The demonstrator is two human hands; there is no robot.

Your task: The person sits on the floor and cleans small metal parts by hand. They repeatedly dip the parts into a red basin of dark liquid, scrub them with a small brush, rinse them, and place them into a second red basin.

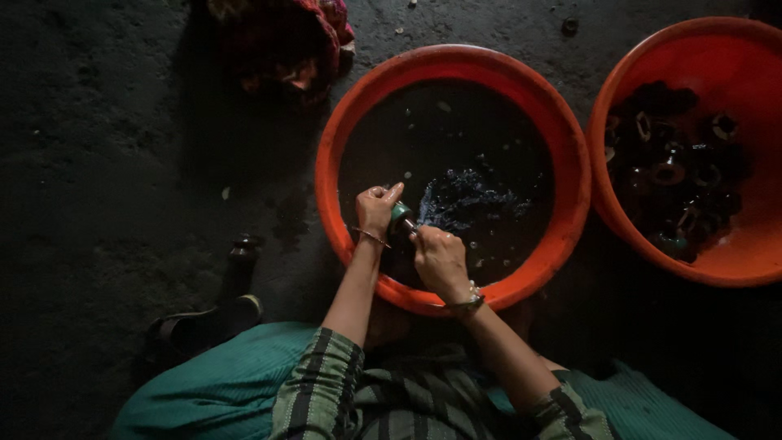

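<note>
My head camera looks straight down from above, fairly close, at an orange basin (453, 61) on the dark floor (106, 163) before me.

Second orange tub (607, 175) cut by right edge; its dark contents indistinct.

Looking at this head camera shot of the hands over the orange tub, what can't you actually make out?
- Small teal object: mostly covered by the left hand; its shape is unclear.
- Right hand: what its fingers grip is hidden in the head view.
- Round orange plastic tub: dark water hides the bottom.
- Second orange tub: cut off by the right edge; the dark pieces inside are too dim to identify.
</note>
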